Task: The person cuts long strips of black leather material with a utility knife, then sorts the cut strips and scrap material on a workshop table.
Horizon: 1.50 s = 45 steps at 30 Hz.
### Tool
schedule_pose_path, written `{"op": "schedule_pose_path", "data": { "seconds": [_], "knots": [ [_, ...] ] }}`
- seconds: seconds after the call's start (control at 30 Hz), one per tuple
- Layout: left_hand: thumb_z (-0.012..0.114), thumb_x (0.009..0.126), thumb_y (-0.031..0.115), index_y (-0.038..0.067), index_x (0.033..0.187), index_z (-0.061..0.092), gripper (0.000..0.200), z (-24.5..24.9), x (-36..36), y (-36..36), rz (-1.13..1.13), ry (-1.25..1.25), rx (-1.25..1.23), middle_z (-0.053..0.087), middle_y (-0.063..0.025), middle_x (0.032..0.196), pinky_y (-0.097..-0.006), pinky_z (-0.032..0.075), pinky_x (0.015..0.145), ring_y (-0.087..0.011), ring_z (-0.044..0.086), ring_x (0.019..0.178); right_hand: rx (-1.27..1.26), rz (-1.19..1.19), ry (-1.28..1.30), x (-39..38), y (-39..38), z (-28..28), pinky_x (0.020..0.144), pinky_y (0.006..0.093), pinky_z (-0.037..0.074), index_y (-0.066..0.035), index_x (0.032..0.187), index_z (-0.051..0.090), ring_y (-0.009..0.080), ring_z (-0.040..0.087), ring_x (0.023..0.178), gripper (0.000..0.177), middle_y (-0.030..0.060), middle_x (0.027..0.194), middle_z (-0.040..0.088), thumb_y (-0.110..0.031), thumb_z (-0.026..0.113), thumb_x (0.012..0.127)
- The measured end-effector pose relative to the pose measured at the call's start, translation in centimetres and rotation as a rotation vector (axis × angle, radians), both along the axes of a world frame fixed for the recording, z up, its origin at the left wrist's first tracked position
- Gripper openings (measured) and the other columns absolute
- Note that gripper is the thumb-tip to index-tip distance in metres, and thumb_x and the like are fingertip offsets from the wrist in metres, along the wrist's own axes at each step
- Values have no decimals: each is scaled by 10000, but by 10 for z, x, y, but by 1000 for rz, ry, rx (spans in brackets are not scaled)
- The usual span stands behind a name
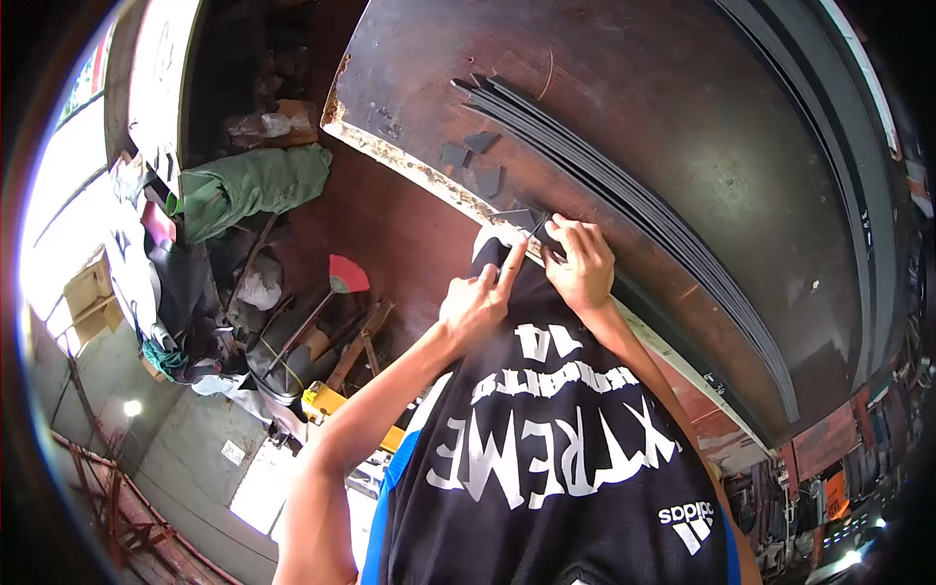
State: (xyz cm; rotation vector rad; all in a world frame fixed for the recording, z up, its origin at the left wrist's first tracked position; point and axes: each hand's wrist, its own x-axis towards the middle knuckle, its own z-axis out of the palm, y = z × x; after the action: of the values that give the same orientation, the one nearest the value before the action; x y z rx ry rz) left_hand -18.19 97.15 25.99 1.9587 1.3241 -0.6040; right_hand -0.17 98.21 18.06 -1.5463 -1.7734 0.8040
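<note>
At the table's near edge, my left hand (pixel 480 297) reaches in with its index finger stretched out and the others curled. Its fingertip meets a small flat black piece (pixel 514 217) lying at the edge; the exact contact is hard to see. Close beside it, my right hand (pixel 582 265) has its fingers bent and closed around a thin dark item (pixel 536 226), too small to name. Several black offcuts (pixel 481 142) lie on the tabletop beyond. A curved bundle of long dark grey strips (pixel 624 185) rests to the right of both hands.
The brown tabletop (pixel 682 127) has a chipped, pale edge (pixel 409 168). More long black strips (pixel 829 146) lie along its far side. On the left are a green rolled cloth (pixel 258 190), a red-headed broom or dustpan (pixel 348 275) and piled scraps (pixel 258 288).
</note>
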Motion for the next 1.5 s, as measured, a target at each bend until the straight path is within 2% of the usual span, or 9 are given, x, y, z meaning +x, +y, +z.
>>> {"op": "schedule_pose_path", "data": {
  "seconds": [0.2,0.23,0.5,0.67,0.73,1.07,1.1,1.4,1.5],
  "knots": [
    [583,770,45,181,1550,253,857,14,1,13,105,-74,23,627,-194,819,-460,541,528,-350,645,581,17,11,-33,1,-2,0,776,358,523,-63,994,612,262,619,873,389,65,1018,662,-18,776,644],
    [591,784,55,249,1516,334,800,14,-2,14,107,-87,123,646,-142,737,-439,529,478,-313,646,527,32,6,-21,0,-1,0,774,359,521,-65,996,608,265,617,873,394,65,1014,660,-18,777,643],
    [570,772,55,188,1467,425,722,25,-40,47,62,-86,204,683,-165,768,-421,547,533,-309,672,580,56,-12,-53,-3,0,2,769,379,511,-48,976,609,286,620,865,331,80,979,652,-30,768,686],
    [572,779,91,195,1459,446,699,22,-57,67,-248,65,-15,659,-121,652,-421,536,552,-292,676,591,84,-11,-106,-5,-3,-5,771,385,511,-46,987,600,293,619,877,326,86,1004,645,-49,771,709],
    [559,806,126,203,1442,477,646,29,-69,81,-120,49,172,645,-110,633,-418,539,546,-294,670,582,103,-7,-126,-6,-3,-3,790,388,511,-56,998,594,291,615,888,335,84,1026,636,-53,764,710],
    [573,784,47,149,1490,368,743,28,-26,44,183,-139,135,637,-248,989,-453,562,585,-376,680,666,147,5,-203,-6,-7,-9,819,384,522,-73,1008,604,283,622,919,336,81,1060,636,-49,751,707],
    [551,819,57,198,1515,326,745,21,-21,35,227,-165,179,642,-190,854,-460,544,579,-371,664,649,146,4,-205,-6,-7,-9,819,384,522,-73,1008,604,283,622,919,336,81,1060,636,-49,751,707],
    [547,829,72,158,1493,363,695,14,10,16,174,-140,203,659,-234,818,-443,555,563,-371,675,619,120,34,-152,-2,-5,-2,831,374,522,-58,1041,627,285,621,940,316,92,1065,640,-57,720,738],
    [535,843,114,121,1519,288,720,18,16,18,183,-107,69,656,-261,893,-499,557,629,-391,681,706,103,35,-64,0,-6,1,837,378,517,-41,1073,635,288,615,948,311,106,1073,639,-75,698,770]
  ]
}}
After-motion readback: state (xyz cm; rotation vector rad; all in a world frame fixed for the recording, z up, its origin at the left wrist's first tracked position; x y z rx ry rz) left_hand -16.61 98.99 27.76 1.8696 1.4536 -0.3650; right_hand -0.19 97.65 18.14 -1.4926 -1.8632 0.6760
